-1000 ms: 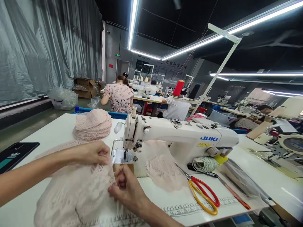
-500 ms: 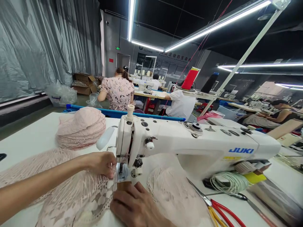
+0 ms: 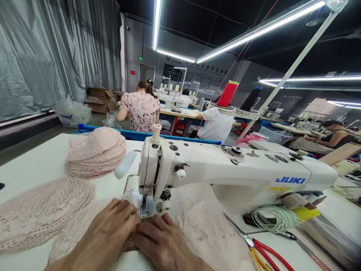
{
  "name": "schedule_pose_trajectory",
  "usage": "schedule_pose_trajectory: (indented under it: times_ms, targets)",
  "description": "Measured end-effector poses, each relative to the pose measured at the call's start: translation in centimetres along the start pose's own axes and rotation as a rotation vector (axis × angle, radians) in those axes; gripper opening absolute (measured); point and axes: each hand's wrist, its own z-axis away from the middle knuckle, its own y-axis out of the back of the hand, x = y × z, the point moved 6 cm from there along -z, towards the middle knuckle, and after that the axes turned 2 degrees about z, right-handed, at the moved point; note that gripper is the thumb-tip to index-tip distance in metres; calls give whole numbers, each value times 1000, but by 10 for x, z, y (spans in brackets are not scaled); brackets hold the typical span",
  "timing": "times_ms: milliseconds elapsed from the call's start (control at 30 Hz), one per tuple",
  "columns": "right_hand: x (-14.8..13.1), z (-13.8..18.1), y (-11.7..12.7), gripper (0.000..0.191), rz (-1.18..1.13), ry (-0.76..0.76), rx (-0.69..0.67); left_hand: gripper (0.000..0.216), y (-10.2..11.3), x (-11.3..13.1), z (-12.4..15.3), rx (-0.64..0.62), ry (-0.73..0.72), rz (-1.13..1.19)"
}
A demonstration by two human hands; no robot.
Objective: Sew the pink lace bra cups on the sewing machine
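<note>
A white sewing machine [image 3: 197, 160] stands on the table, and its presser foot [image 3: 144, 203] is right in front of my hands. My left hand [image 3: 113, 227] is closed, with curled fingers on pale pink lace fabric [image 3: 76, 233] just left of the foot. Close beside it, my right hand [image 3: 163, 241] presses its bent fingers onto the edge of the same lace, below the needle plate. A strip of brown shows under its fingertips. My hands hide most of the gripped edge. To the right lies another rounded pink lace piece [image 3: 208, 229].
A stack of pink cup-shaped pieces [image 3: 96, 152] and a spread lace piece [image 3: 47, 210] lie at left. Red-and-yellow-handled scissors [image 3: 251, 242] and a coil of pale cord [image 3: 276, 218] are at right. Thread cones [image 3: 228, 94] stand behind; other people sit further back.
My left hand has come down and toward me, from beside the needle to next to my right hand. Lace at the left has shifted. My right hand has stayed nearly in place.
</note>
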Motion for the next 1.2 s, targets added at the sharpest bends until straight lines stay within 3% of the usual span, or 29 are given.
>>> schedule_pose_trajectory:
  times_ms: [100, 200, 367, 767, 1067, 1200]
  targets:
    - [7, 3, 10, 23, -95, -79, -90, 19, -4, 15, 13, 12, 35, 42]
    - [14, 7, 19, 28, -129, -148, -95, 22, -8, 12, 15, 37, 52, 70]
    - [11, 13, 11, 19, -75, -57, -136, 30, -13, 5, 16, 120, 18, 65]
    - [5, 8, 17, 23, -87, -10, -96, 38, -7, 16, 8, 64, 20, 34]
    - [2, 7, 17, 24, -21, 24, -48, 30, -27, 17, 26, 86, 37, -46]
    - [3, 9, 17, 23, -48, 12, -35, 39, -27, 21, 29, 57, -18, -49]
